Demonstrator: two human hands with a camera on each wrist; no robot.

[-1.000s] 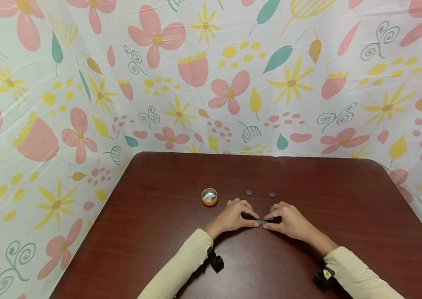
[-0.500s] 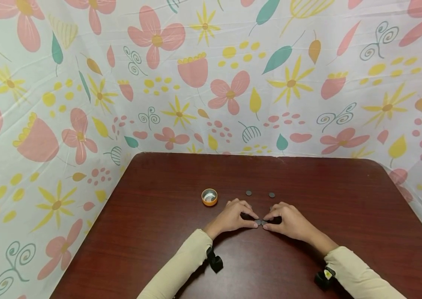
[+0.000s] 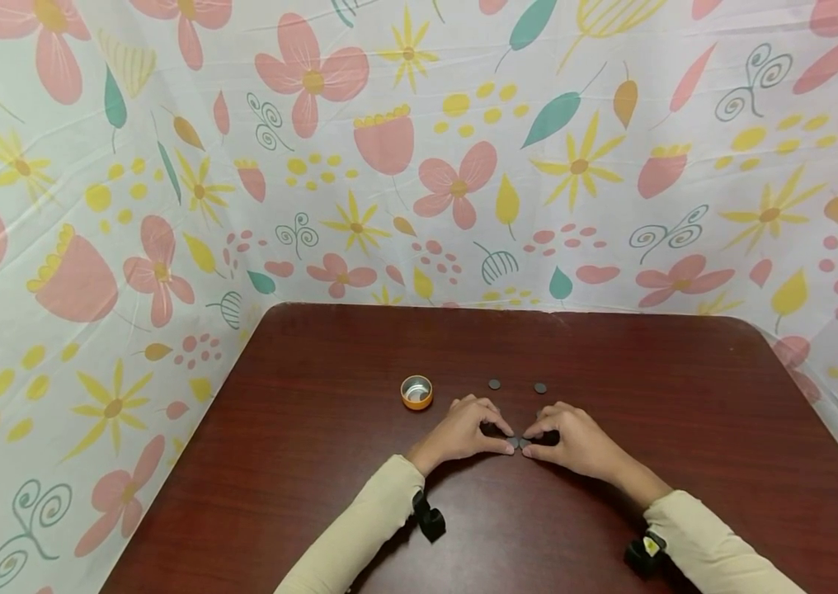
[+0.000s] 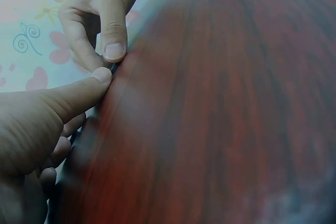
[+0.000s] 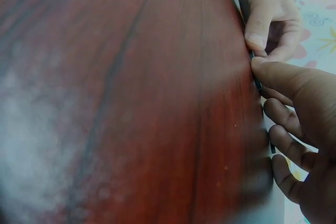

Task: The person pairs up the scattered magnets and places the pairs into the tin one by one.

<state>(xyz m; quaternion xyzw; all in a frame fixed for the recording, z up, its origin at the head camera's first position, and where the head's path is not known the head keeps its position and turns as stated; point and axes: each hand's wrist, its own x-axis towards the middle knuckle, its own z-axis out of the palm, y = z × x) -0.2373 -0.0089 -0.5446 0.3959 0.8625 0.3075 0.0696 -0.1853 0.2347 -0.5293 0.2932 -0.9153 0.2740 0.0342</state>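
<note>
My left hand (image 3: 462, 429) pinches a small dark grey disc (image 3: 514, 443) between thumb and index finger, low over the table. Facing it, my right hand (image 3: 573, 440) pinches a second grey disc (image 3: 525, 443) the same way. The two discs lie edge to edge or nearly so; whether they touch I cannot tell. In both wrist views the fingertips mostly hide them, leaving a thin dark edge. Beyond the hands, two more grey discs (image 3: 494, 384) (image 3: 541, 388) lie flat and apart on the tabletop.
A small round orange tin (image 3: 416, 403) with a silver inside stands left of the discs, something grey in its bottom. Under everything is a dark red-brown wooden table (image 3: 360, 346). A flower-patterned cloth (image 3: 419, 214) hangs behind it and along the left.
</note>
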